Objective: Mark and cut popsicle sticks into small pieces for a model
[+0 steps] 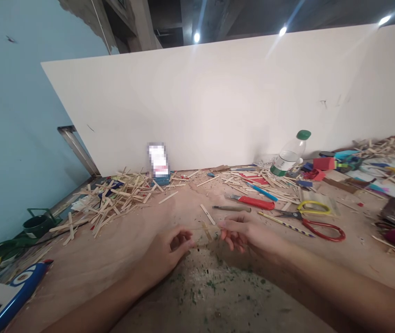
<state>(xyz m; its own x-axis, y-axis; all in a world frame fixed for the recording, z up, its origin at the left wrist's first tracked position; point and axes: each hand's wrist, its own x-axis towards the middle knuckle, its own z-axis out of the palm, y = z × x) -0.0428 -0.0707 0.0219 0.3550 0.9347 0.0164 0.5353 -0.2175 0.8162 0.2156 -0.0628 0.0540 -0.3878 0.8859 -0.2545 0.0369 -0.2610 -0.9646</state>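
Note:
My left hand (172, 246) is low over the middle of the table, fingers curled and the thumb and forefinger close together. Opposite it, my right hand (241, 230) pinches with thumb and forefinger while its other fingers hang loosely bent. A faint, see-through strip seems to span the gap between the two hands; what it is I cannot make out. In that gap a short wooden stick (206, 230) shows. Just beyond lies another flat wooden stick (207, 214), its near end close to my right fingertips.
Right of centre lie an awl-like tool (232, 208), a red utility knife (256, 202), a blue pen (262, 191), a pencil (286, 224) and scissors (317, 219). Behind are a bottle (286, 159), a propped phone (159, 159) and a stick pile (121, 199). A white board (200, 106) backs the table.

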